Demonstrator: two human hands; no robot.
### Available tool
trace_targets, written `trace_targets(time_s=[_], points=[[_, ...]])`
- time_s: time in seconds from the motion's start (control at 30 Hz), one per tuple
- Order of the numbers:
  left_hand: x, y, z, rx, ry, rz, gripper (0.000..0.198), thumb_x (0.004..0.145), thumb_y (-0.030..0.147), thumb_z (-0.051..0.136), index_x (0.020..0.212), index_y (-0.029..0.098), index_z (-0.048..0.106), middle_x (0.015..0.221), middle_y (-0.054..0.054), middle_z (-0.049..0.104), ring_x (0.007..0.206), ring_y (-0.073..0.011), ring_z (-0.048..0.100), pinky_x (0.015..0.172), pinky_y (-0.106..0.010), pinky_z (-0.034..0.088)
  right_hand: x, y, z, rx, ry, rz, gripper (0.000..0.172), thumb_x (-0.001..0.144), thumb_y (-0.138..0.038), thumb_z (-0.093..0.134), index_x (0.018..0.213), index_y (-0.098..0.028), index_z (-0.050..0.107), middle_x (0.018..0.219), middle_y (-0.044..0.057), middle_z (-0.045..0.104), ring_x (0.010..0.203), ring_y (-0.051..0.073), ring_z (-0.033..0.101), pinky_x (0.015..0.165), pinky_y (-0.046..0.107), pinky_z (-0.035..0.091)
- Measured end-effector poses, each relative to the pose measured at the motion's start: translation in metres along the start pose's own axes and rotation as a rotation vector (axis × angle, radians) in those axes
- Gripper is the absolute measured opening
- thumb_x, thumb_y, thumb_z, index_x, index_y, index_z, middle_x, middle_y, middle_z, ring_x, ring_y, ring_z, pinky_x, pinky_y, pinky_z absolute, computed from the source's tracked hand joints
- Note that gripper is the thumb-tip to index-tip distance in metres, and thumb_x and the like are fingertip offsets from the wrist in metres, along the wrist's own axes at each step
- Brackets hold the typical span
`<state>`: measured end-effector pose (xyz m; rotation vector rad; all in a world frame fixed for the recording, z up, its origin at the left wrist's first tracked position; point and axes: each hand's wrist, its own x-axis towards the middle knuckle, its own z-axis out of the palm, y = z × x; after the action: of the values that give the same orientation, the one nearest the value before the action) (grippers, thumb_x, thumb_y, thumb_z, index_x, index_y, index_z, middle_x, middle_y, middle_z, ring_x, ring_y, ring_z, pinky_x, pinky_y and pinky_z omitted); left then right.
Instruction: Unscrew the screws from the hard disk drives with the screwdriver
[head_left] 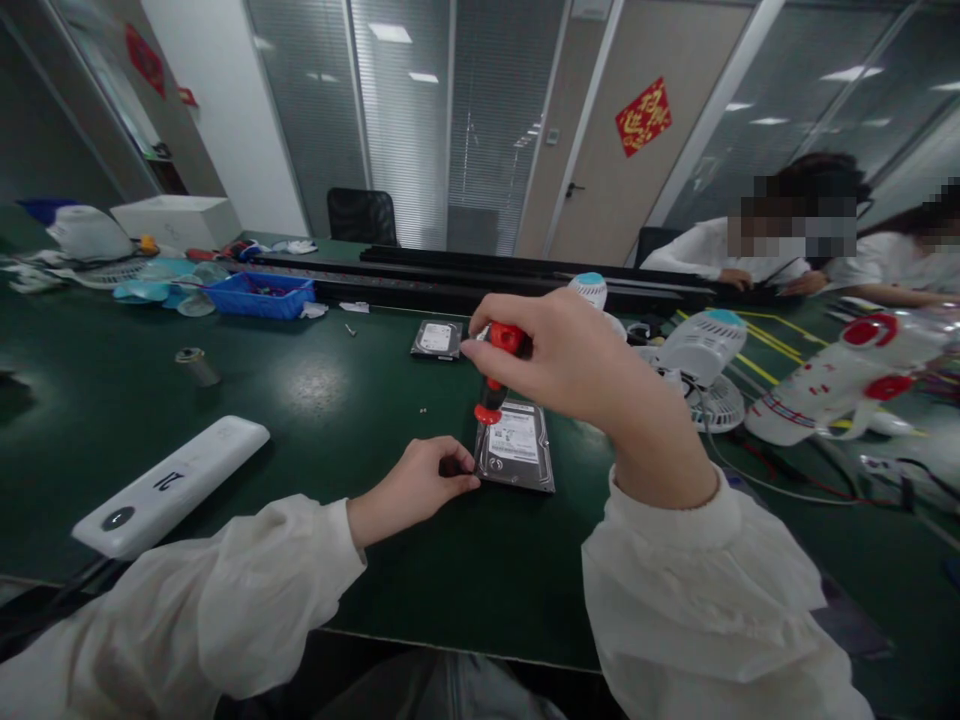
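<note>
A hard drive (516,446) with a white label lies flat on the green table (315,400) in front of me. My right hand (559,355) is closed round the top of a red and black screwdriver (496,375), held upright with its tip at the drive's near-left corner. My left hand (420,482) rests on the table with its fingers pressed together against the drive's left edge.
A second hard drive (437,339) lies farther back. A white bar-shaped device (171,484) sits at the left, a small metal cylinder (197,364) beyond it, and a blue tray (261,294) behind. White fans (701,350) and cables crowd the right. Two people sit at the far right.
</note>
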<state>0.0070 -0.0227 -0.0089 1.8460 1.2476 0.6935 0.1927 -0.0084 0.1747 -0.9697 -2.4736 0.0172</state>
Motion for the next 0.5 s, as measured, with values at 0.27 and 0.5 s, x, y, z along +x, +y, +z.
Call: trace_targets(time_s=[0.27,0.5], points=[[-0.002,0.006,-0.003,-0.003,-0.008,-0.023,0.018,0.082,0.035,0.075,0.091,0.020,0.072,0.089,-0.002,0.068,0.086,-0.0201,0.062,0.076,-0.033,0.048,-0.003,0.009,-0.002,0.032,-0.014,-0.019,0.036,0.098,-0.049,0.052,0.103,-0.017,0.067,0.074,-0.001,0.059,0.061,0.009,0.045,0.066,0.028,0.027],[-0.001,0.005,-0.004,-0.003,-0.006,-0.014,0.020,0.081,0.036,0.076,0.090,0.019,0.072,0.087,-0.001,0.069,0.082,-0.0191,0.061,0.075,-0.032,0.047,-0.003,0.012,-0.003,0.109,-0.068,-0.079,0.035,0.095,-0.032,0.054,0.126,-0.018,0.062,0.081,-0.001,0.062,0.064,0.009,0.047,0.066,0.027,0.027]])
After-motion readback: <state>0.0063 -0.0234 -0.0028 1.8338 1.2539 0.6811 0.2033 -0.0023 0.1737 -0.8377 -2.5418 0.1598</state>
